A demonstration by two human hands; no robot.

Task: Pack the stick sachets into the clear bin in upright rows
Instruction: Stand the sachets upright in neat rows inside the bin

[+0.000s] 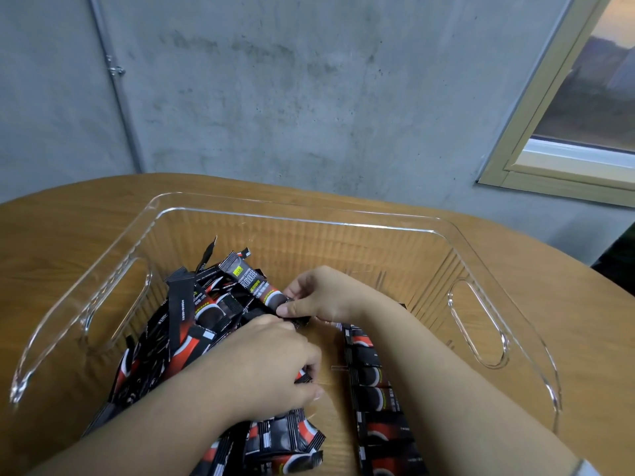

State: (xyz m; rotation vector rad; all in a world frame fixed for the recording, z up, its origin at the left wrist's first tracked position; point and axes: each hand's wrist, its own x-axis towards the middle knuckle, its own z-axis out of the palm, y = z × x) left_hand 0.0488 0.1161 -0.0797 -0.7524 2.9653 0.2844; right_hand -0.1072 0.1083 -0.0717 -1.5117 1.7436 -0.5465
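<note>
Head view. Clear bin (343, 221) on wooden bench (68, 235), near edge cropped by frame. Inside, left half: loose heap of sachets (178, 324), black and red, lying crossed and tilted, a few ends poking up toward far wall. Inside, right of centre: one row (374, 389) of sachets, side by side, running from near edge toward the middle, partly hidden under right forearm; upright or leaning, cannot tell for sure from above.

Left hand (268, 365) down on near side of heap, fingers curled, pinching sachet ends at the fingertips. Right hand (319, 297) at far end of row, thumb and fingers clamped on a single sachet (261, 286) drawn from top of heap, its far end pointing up-left. Both hands inside bin, just beside each other, bare strip of floor between heap and row.

Step, as judged: mid-sort, pulling sachets off heap to extend or start a row. Well short of done; most sachets unsorted, right side of bin unused.

Next move likely calls for: turning held sachet on end, setting it flush against last one in row, other hand bracing so row does not topple. Risk: slick sachets sliding flat, heap spilling into bare strip.

Background: grey concrete wall (309, 97), conduit (117, 97) on left, window frame (536, 115) on right.
</note>
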